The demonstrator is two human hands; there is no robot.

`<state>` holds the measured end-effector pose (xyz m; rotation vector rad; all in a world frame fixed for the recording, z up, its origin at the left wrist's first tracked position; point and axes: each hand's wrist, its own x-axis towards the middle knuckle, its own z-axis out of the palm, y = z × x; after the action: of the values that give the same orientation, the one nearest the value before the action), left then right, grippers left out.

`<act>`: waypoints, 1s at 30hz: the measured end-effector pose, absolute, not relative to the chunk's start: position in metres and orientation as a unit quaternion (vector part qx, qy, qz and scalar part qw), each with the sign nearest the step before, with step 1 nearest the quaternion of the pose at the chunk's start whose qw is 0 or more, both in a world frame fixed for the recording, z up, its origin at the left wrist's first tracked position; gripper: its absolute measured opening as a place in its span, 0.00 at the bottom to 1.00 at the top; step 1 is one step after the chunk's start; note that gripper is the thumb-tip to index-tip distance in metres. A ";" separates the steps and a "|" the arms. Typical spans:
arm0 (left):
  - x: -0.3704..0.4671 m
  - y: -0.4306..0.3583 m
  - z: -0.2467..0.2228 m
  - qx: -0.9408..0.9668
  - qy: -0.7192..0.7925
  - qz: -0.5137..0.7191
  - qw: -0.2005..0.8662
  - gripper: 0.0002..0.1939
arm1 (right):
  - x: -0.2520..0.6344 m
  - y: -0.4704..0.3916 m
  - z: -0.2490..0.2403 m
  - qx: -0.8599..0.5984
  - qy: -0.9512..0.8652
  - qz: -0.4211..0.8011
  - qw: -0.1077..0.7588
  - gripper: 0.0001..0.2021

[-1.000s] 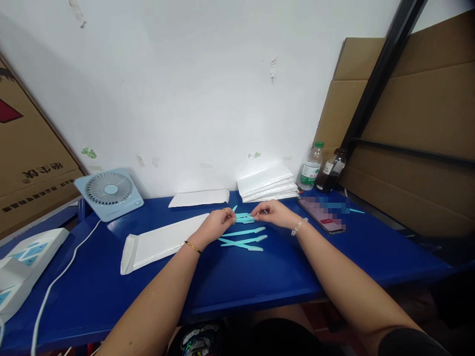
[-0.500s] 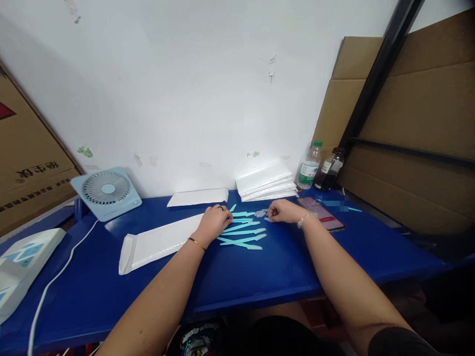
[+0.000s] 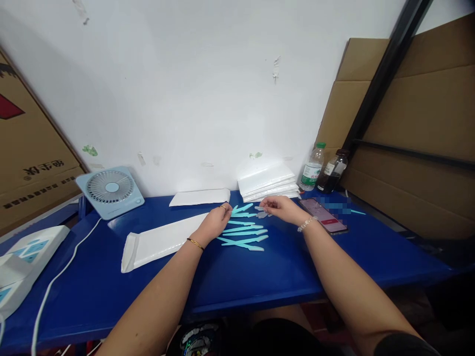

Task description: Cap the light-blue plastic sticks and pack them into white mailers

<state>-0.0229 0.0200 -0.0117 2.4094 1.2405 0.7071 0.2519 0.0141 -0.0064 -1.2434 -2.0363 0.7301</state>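
Observation:
Several turquoise eyebrow razors [image 3: 245, 232] lie fanned out on the blue table, blades toward the right. My left hand [image 3: 215, 220] is closed at their upper left, its fingertips pinched on the handle end of an eyebrow razor [image 3: 243, 208]. Just past the razor tips is a small pile of translucent blade caps [image 3: 261, 214]. Over this pile my right hand [image 3: 280, 206] is closed in a pinch; whatever is between its fingertips is too small to make out. A white padded mailer [image 3: 163, 241] lies left of the razors, partly behind my left hand.
Another mailer [image 3: 200, 197] and a stack of white mailers [image 3: 267, 182] lie by the wall. A phone [image 3: 326, 217], a water bottle [image 3: 312, 168] and a dark drink bottle [image 3: 332, 173] stand or lie at right. Left are a fan [image 3: 110, 190] and power strip [image 3: 33, 262].
My left hand has lifted slightly and now pinches a razor at the top of the fan. My right hand has moved a little left and up, over the caps. The view has shifted slightly.

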 end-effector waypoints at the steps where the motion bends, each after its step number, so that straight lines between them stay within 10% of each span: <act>1: -0.023 0.019 -0.011 0.845 0.435 0.253 0.183 0.15 | 0.252 0.014 -0.007 -0.476 -0.766 0.282 0.329 0.12; 12: -0.023 0.020 -0.010 0.860 0.407 0.218 0.217 0.24 | 0.244 0.003 0.008 -0.476 -0.737 0.246 0.412 0.14; 30: -0.022 0.018 -0.010 0.883 0.397 0.199 0.149 0.20 | 0.242 -0.001 0.009 -0.459 -0.786 0.318 0.264 0.11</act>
<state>-0.0216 0.0178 -0.0096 2.5394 1.1422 0.5709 0.2425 -0.0008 0.0088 -1.2402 -2.1259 0.8599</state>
